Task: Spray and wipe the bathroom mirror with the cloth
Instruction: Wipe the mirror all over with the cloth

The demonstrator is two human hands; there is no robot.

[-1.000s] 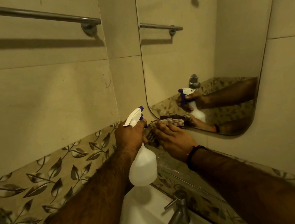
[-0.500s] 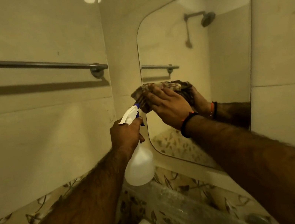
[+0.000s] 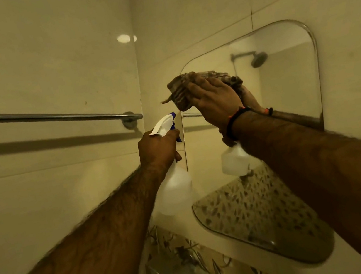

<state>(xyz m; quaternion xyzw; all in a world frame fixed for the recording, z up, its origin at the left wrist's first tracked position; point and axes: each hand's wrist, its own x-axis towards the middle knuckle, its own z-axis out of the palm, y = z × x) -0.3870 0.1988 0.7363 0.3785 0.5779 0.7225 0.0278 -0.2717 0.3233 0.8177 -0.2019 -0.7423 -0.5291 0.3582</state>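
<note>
Checked cloth point(image 3: 180, 93), pressed under flat right fingers point(image 3: 200, 85), has climbed to mirror's point(image 3: 288, 99) top-left corner; left fingers point(image 3: 171, 136) grip bottle point(image 3: 176, 190); wiping seems well along.

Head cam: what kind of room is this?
A tiled bathroom, most likely: a rounded frameless wall mirror reflects a grey shower head, and a chrome towel rail is fixed to the beige tiled wall.

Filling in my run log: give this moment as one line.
phase: wiping | right hand: presses patterned cloth on mirror, upper left | left hand: grips spray bottle beside mirror
</note>
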